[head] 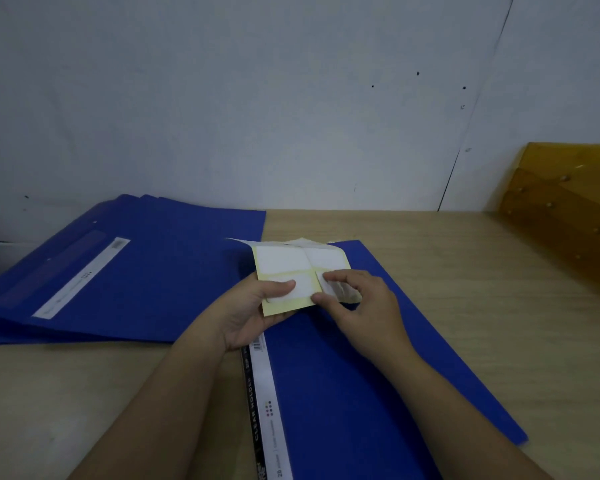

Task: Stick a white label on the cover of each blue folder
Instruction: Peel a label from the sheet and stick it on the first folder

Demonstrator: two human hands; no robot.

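Peeling a white label (336, 289) off the label sheet (288, 271), left hand (253, 310) gripping sheet, right hand (354, 303) pinching label, above the blue folder (361, 358) on the bench (465, 271); next, likely pressing it flat onto the cover.

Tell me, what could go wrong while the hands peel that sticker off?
1. The right hand pinches a half-peeled white label that is already curling. It could fold and stick to itself.
2. The left hand holds the label sheet by one corner only, so a hard pull might bend or tear it.
3. The sheet hangs over the blue folder, so the sticky side could touch the cover crooked.
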